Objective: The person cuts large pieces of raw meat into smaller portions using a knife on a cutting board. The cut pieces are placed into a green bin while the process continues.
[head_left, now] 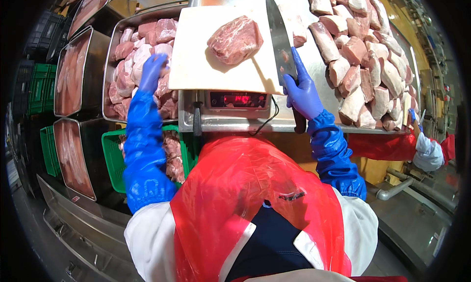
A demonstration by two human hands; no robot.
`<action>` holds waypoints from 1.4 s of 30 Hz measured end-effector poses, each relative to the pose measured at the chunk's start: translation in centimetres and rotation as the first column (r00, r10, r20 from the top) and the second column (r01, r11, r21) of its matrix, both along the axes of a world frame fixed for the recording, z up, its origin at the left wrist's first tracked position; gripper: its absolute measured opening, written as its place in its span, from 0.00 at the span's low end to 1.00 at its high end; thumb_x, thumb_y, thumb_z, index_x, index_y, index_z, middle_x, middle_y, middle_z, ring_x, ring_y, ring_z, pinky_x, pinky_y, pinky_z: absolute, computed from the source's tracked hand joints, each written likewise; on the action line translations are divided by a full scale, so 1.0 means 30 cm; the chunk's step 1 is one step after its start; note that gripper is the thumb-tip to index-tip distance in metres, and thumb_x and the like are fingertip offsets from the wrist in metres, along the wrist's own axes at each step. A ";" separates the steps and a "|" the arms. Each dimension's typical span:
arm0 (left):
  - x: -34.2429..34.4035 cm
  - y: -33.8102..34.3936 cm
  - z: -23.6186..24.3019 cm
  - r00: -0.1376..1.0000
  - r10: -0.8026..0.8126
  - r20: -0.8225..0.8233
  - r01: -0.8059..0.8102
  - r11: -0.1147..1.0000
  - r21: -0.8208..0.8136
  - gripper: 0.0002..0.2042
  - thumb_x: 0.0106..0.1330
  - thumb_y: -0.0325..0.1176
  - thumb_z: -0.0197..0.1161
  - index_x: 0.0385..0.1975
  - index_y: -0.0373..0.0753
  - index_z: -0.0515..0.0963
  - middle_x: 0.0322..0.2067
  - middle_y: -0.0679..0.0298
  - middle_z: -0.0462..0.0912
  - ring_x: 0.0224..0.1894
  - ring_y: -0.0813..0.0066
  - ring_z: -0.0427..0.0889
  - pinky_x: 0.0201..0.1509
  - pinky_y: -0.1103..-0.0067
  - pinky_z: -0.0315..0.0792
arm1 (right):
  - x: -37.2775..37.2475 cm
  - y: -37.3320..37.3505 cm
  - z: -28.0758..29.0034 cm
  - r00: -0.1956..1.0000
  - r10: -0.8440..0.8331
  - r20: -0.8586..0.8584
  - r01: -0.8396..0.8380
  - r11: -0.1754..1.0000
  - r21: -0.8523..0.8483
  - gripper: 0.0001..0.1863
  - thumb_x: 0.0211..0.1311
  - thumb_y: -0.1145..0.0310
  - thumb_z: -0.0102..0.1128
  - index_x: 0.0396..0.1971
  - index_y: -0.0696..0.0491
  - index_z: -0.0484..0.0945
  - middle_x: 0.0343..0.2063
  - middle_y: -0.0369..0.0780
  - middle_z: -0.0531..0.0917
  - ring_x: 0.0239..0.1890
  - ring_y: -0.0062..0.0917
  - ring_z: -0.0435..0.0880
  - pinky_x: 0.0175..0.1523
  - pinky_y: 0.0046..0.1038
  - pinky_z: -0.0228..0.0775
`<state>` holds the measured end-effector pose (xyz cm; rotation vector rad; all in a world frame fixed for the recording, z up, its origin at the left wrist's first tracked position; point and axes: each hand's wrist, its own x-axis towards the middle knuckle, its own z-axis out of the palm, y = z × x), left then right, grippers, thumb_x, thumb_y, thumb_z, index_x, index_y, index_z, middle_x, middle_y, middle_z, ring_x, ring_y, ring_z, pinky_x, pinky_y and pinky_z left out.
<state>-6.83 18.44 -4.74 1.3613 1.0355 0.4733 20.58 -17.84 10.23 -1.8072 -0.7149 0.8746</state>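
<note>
In my right hand (303, 91), gloved in purple, is a large knife (279, 34), its broad blade pointing away from me along the right side of a white cutting board (194, 61). The fingers wrap the dark handle, with the index finger stretched along the blade. One thick piece of raw meat (236, 40) lies on the board, touched by neither hand. My left hand (154, 70), also gloved, is over the near right part of a metal tray (106, 85) heaped with meat chunks, beside the board's left edge. Motion blurs its fingers, so their grip is unclear.
A scale with a red display (239, 100) sits under the board's near edge. Many cut meat pieces (360, 56) cover the metal table at right. A green crate (114, 159) with meat scraps stands below left. Another person's gloved hand (413, 116) shows at far right.
</note>
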 end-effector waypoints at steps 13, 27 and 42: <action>-0.296 -0.497 0.066 0.976 0.069 -0.208 0.124 0.608 0.784 0.28 0.60 0.37 0.72 0.59 0.33 0.73 0.60 0.47 0.72 0.66 0.51 0.67 0.69 0.62 0.61 | 0.532 0.443 -0.209 0.979 -0.098 0.180 0.055 0.971 0.231 0.28 0.69 0.69 0.54 0.68 0.53 0.62 0.28 0.39 0.80 0.26 0.20 0.78 0.32 0.22 0.73; -0.497 0.092 -0.227 0.804 0.595 -0.008 -0.449 0.616 0.647 0.18 0.65 0.35 0.68 0.48 0.27 0.78 0.43 0.57 0.82 0.43 0.68 0.79 0.51 0.73 0.75 | 0.179 -0.011 -0.082 0.991 0.038 -0.131 0.012 0.933 0.359 0.27 0.68 0.65 0.62 0.63 0.58 0.68 0.35 0.36 0.84 0.30 0.15 0.81 0.34 0.19 0.75; 1.157 -1.349 0.068 0.841 -0.494 0.221 0.536 0.700 -0.472 0.28 0.70 0.39 0.61 0.67 0.38 0.62 0.58 0.57 0.72 0.59 0.66 0.72 0.61 0.70 0.70 | 1.186 -0.749 -0.644 0.895 -0.443 0.042 0.414 0.863 0.290 0.24 0.67 0.65 0.61 0.59 0.59 0.72 0.49 0.39 0.81 0.49 0.24 0.78 0.56 0.27 0.72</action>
